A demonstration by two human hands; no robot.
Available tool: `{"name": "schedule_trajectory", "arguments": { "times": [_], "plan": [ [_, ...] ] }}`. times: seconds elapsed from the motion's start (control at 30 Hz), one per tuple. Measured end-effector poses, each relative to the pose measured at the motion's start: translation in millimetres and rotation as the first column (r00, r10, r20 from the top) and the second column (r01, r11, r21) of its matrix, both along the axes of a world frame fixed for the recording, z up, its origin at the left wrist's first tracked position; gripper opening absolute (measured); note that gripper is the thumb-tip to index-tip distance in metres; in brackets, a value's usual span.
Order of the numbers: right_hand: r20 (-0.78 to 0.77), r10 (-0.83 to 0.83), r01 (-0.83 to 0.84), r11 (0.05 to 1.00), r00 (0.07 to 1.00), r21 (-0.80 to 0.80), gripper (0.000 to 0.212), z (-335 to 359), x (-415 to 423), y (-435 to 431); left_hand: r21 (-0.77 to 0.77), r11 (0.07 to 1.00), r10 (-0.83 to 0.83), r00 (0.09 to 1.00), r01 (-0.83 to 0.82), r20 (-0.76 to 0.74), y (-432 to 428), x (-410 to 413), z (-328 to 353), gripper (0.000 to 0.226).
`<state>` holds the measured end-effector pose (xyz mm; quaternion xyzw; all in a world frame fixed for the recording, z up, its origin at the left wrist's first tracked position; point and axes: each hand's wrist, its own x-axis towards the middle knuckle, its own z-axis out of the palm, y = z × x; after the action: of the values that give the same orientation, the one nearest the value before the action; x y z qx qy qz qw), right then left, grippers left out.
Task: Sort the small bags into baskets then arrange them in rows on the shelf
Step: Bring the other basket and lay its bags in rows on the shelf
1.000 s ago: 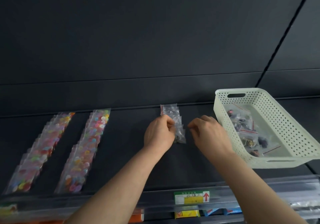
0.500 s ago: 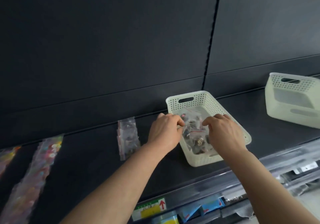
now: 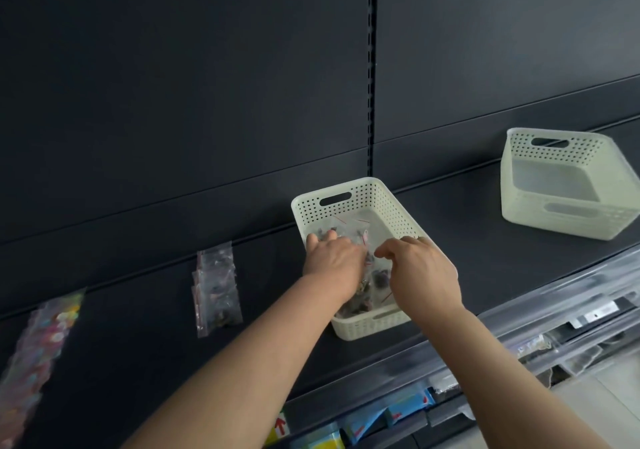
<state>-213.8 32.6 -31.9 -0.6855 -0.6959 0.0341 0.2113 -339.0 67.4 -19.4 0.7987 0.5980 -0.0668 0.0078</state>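
A cream perforated basket (image 3: 381,199) stands on the dark shelf (image 3: 467,240) and holds several small clear bags (image 3: 349,230) of dark bits. My left hand (image 3: 332,261) reaches into the basket, its fingers stretched out over the bags and touching them. My right hand (image 3: 422,272) hovers over the basket's right rim with its fingers curled, thumb and forefinger close together above the bags. Whether they pinch a clear bag I cannot make out. A short row of overlapping clear bags (image 3: 216,289) lies on the shelf left of the basket.
A row of bags with colourful pieces (image 3: 45,337) lies at the far left. A second cream basket (image 3: 561,185) stands at the right, nothing visible inside. A clear plastic rail (image 3: 519,330) lines the shelf's front edge, with packets on lower shelves.
Both hands have left the row of clear bags and moved right into the basket. My view has swung right, bringing the second basket in.
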Motion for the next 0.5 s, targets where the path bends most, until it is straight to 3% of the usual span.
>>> {"name": "schedule_trajectory", "arguments": {
  "times": [0.17,0.27,0.5],
  "plan": [
    [-0.033,0.016,-0.016,1.0,0.999,-0.008,0.041,-1.5,2.6,0.4,0.016,0.999,0.034,0.996,-0.036,0.078,7.1,-0.6,2.0,0.021],
    [-0.026,0.006,-0.007,1.0,1.0,-0.009,0.04,-3.2,2.7,2.3,0.014,0.999,0.042,0.972,-0.046,0.233,4.2,-5.7,8.0,0.01],
    [-0.072,0.01,-0.012,1.0,0.997,-0.028,0.048,11.3,-11.4,9.4,-0.037,0.979,0.169,0.693,-0.201,0.701,-5.4,-39.4,24.2,0.011]
  ]
}}
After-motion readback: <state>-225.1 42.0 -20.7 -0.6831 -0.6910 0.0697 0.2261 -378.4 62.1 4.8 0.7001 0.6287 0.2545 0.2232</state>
